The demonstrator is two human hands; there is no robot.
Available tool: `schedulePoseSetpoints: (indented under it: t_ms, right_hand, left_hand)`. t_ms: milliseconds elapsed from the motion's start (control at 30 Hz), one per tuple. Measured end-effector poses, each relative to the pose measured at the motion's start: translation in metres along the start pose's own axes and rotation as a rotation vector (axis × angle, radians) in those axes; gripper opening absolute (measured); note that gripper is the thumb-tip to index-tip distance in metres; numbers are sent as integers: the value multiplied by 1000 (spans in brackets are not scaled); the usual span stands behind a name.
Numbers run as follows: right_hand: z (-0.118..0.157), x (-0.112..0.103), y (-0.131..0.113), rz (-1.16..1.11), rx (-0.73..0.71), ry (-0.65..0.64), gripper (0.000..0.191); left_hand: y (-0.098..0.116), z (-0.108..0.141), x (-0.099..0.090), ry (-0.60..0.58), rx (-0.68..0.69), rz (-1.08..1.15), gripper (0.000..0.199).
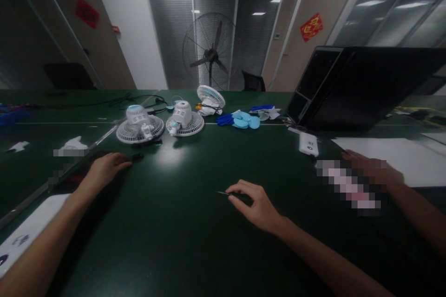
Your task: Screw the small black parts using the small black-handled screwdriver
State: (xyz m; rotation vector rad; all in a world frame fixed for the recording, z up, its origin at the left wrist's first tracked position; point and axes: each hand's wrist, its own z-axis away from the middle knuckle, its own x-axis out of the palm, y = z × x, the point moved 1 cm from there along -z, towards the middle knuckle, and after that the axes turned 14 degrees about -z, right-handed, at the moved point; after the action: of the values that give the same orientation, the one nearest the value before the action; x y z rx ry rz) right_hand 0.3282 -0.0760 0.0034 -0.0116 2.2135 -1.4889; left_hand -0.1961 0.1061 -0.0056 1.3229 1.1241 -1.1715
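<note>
My left hand (pixel 109 167) rests low over the green tabletop, thumb and fingers slightly apart. Just past its fingertips lies a small black object (pixel 138 157), too dark to name; I cannot tell whether they touch. My right hand (pixel 258 206) pinches a thin, pointed metal piece (pixel 222 192) between thumb and index finger, its tip pointing left above the table. Farther back, two white desk fan heads (pixel 139 125) (pixel 184 120) lie grille down. Behind them a third fan head (pixel 211 100) leans tilted. Light-blue fan blades (pixel 244 119) lie to their right beside dark-blue pieces.
Another person's hand (pixel 372 167) is at the right, near white sheets (pixel 400 155) and a partly pixelated item. A white device (pixel 308 144) lies before a large black monitor (pixel 369 88). Another white object (pixel 31 227) lies under my left forearm. Cables (pixel 128 100) run along the back left.
</note>
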Motion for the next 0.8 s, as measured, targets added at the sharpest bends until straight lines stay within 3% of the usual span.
schedulePoseSetpoints:
  t_ms: [333, 567, 800]
  right_hand:
    - [-1, -1, 0, 22, -2, -1, 18]
    - [-1, -1, -3, 19, -14, 9, 17]
    - [-1, 0, -1, 30, 8, -8, 18]
  left_hand:
    - [-13, -2, 3, 10, 37, -37, 36]
    - [19, 11, -4, 202, -58, 88, 44]
    - [38, 15, -2, 246, -26, 234, 64]
